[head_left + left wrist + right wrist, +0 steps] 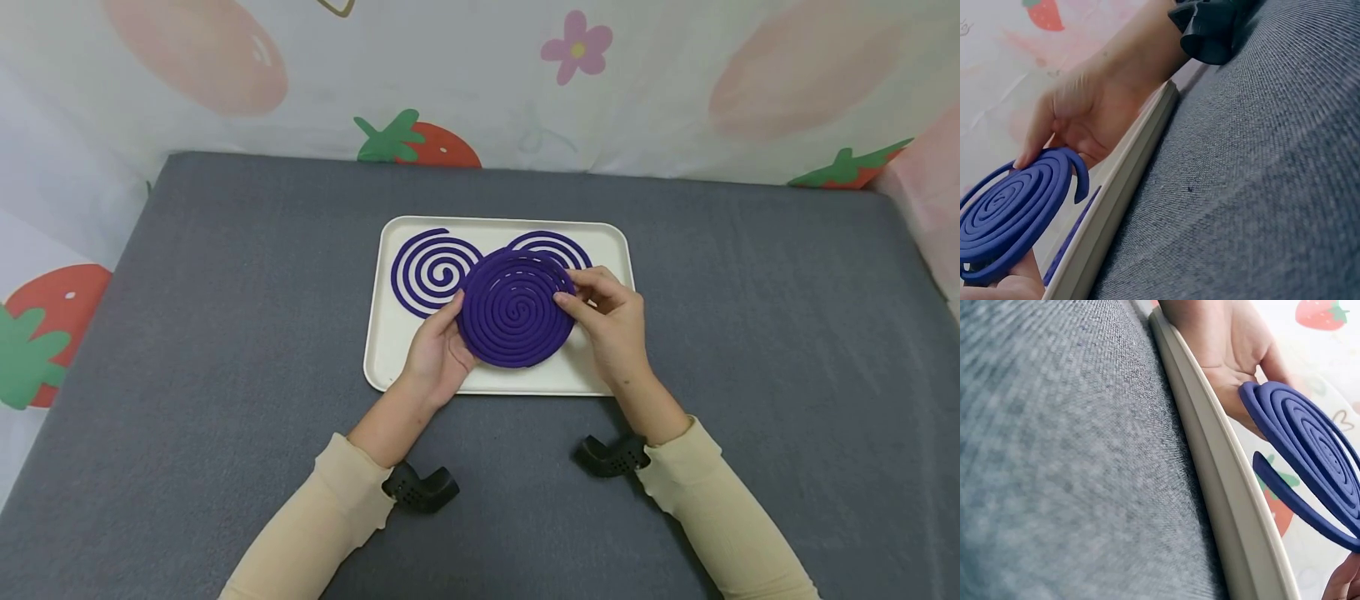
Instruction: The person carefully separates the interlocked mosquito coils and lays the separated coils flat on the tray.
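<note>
Above the tray, both hands hold a round, flat purple mosquito coil (517, 310), its turns packed close together. My left hand (441, 354) grips the left edge, thumb on the rim and fingers beneath. On the opposite edge, my right hand (617, 321) pinches the rim between thumb and fingers. In the left wrist view, the end of one strand on the coil (1041, 181) droops below the rest; the right wrist view also shows a strand splitting from the coil (1300, 425). Behind it, a looser-wound coil (447, 273) lies on the tray's left, and another (542, 234), partly hidden, on its right.
The white rectangular tray (570, 381) with a low raised rim sits on a table covered in grey cloth (247, 333). A printed curtain (480, 75) with strawberries and flowers stands behind the table. Black wrist devices (423, 489) hang near both cuffs.
</note>
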Demonstrator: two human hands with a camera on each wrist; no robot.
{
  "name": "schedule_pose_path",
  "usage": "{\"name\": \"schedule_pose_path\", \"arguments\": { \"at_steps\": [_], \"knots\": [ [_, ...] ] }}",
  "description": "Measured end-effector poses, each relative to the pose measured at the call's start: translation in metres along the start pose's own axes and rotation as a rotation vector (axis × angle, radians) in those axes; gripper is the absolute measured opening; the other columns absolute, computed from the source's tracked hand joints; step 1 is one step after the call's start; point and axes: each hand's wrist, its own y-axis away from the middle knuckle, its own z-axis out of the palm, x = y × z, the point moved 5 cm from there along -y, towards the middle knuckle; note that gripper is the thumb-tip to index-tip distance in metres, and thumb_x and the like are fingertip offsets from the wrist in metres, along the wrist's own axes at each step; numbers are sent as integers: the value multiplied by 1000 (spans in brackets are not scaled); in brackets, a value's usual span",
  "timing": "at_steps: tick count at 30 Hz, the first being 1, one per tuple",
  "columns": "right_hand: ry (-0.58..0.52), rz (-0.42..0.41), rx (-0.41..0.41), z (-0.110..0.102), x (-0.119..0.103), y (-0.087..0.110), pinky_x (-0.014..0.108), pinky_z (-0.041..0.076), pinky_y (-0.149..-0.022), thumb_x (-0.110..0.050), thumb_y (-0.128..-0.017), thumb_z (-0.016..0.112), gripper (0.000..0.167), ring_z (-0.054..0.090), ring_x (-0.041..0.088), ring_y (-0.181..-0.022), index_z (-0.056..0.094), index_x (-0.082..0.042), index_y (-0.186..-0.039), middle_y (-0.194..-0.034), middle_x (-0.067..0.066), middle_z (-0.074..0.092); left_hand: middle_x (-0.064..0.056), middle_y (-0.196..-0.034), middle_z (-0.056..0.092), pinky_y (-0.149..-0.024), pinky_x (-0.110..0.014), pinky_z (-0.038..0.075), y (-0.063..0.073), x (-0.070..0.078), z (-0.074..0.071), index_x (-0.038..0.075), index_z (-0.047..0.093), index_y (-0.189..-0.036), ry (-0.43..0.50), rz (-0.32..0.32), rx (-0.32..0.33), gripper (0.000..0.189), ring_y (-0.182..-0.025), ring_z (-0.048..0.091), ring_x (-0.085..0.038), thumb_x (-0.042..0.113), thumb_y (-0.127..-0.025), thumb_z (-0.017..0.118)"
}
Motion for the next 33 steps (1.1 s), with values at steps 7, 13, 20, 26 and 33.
{"name": "schedule_pose_path", "arguments": {
  "at_steps": [7,13,20,26,33],
  "knots": [
    [-53,100,51,-1,2,1,13,45,-56,23,-78,59,45,51,6,-66,73,-19,-84,-75,-3,59,4,-102,67,-79,-24,51,1,2,1,8,48,-121,-9,19,-40,33,-94,62,-7,24,-105,24],
    [-233,249,166,-5,7,1,14,48,-57,18,-86,52,36,54,8,-68,71,-13,-83,-75,0,59,-8,-117,60,-87,-31,52,3,-1,7,-8,27,-141,-130,24,-160,43,-101,61,-14,2,-100,31],
    [-288,316,231,-8,8,1,15,48,-55,13,-88,54,28,56,9,-66,71,-10,-83,-76,2,60,-37,-136,37,-94,-39,47,4,-5,11,-9,25,-143,-297,28,-198,55,-121,47,-38,-17,-90,40],
    [-279,321,233,-7,8,1,15,48,-55,13,-88,54,30,56,9,-66,71,-11,-83,-76,2,59,-37,-134,39,-94,-38,47,5,-4,11,-10,26,-142,-350,62,-210,56,-117,53,-31,-18,-89,41],
    [-281,330,213,-6,9,1,15,48,-56,13,-88,54,30,56,8,-68,71,-12,-83,-76,1,59,-37,-137,36,-95,-40,46,7,-2,12,-10,25,-142,-289,46,-226,58,-117,54,-28,-19,-88,40]
  ]
}}
